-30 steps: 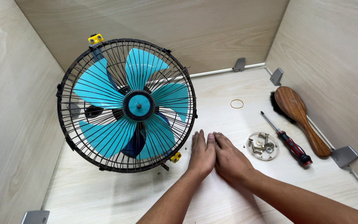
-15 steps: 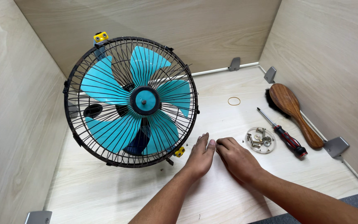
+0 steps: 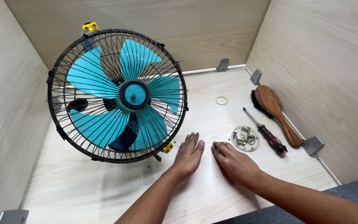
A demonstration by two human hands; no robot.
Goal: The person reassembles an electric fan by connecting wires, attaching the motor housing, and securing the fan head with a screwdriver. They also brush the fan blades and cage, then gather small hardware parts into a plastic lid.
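1. Parting since a second ago: left hand (image 3: 188,157) and right hand (image 3: 235,162) now lie apart, flat on the pale wooden tabletop (image 3: 104,191).
2. Fingers spread, holding nothing.
3. Black-caged fan with turquoise blades (image 3: 119,94) stands just left; clear round dish of screws (image 3: 245,138) near the right fingertips.

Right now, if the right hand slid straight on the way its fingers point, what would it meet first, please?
The right hand lies flat, fingers aimed up and left at bare table. The way looks free; the left hand's fingertips lie just beside that line, so it might brush them.
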